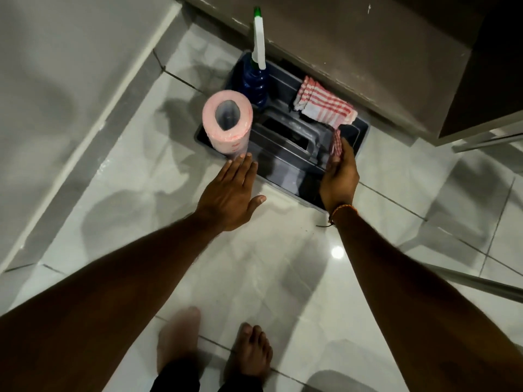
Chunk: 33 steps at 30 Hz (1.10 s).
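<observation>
Cropped forearms [93,301], cloth tip [336,143] behind grip [338,179]

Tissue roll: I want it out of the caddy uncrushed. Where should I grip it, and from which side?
The tissue roll stands on end in the caddy, with the spray bottle close behind and the handle to its right. So probably wrap its side wall from the near left, the open-floor side, where the open left hand already is.

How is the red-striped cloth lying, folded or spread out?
Folded, mostly: the red-striped cloth lies bunched in layers on the dark caddy, with one end trailing down, pinched by the right hand.
</observation>
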Available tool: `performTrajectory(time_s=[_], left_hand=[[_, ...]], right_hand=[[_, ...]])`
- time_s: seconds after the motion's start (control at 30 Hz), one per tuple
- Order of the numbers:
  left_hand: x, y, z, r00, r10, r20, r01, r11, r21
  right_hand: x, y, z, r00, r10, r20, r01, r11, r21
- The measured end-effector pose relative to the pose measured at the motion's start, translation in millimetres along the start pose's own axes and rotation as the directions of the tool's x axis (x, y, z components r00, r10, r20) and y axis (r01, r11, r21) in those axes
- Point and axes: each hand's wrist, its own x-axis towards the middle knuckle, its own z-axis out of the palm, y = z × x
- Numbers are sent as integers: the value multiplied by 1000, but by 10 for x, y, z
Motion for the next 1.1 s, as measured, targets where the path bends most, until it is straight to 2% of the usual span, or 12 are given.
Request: performTrajectory(time_s=[0.1,0.27,0.4,0.5,0.63,0.7,0.77,0.87,0.93,1.0,1.1], left_hand=[[-345,-74,-228,999,-38,-25,38,999,-5],[-1043,-292,-459,978,-200,-57,195,977,-88],[-1651,-504,-366,932,-358,-66,339,920,-196],[-2131,-706,-121,876,-482,-12,463,849,-256],[-2660,-990,379,814,-580,26,566,783,-257],[-2878,-1153,703,775,-630,62,621,737,-267],[-2999,-1295,1031,739,-670,71,658,695,-292],[-3096,-1501,1593,703,-708,73,687,648,-330],[-3120,-1596,1905,693,-714,103,697,626,-351],[-3139,-1676,2198,694,-714,87,693,631,-350],[-3176,-1723,2503,724,-688,-44,647,700,-303]], right_hand=[[-307,-212,-50,1000,9,3,-9,999,41],[-907,-525,7,993,-57,101,63,996,-58],[-1385,-715,248,963,-183,196,206,973,-106],[-1705,-813,584,928,-229,292,266,959,-93],[-1934,-837,1136,809,-335,482,440,890,-119],[-1991,-749,1503,711,-428,558,601,782,-167],[-1965,-665,1894,641,-485,595,703,683,-200],[-1892,-464,2591,553,-496,669,786,577,-222],[-1885,-256,2973,467,-473,747,838,506,-204],[-1920,-8,3273,393,-416,820,887,406,-219],[-1871,255,3446,361,-446,819,920,313,-235]])
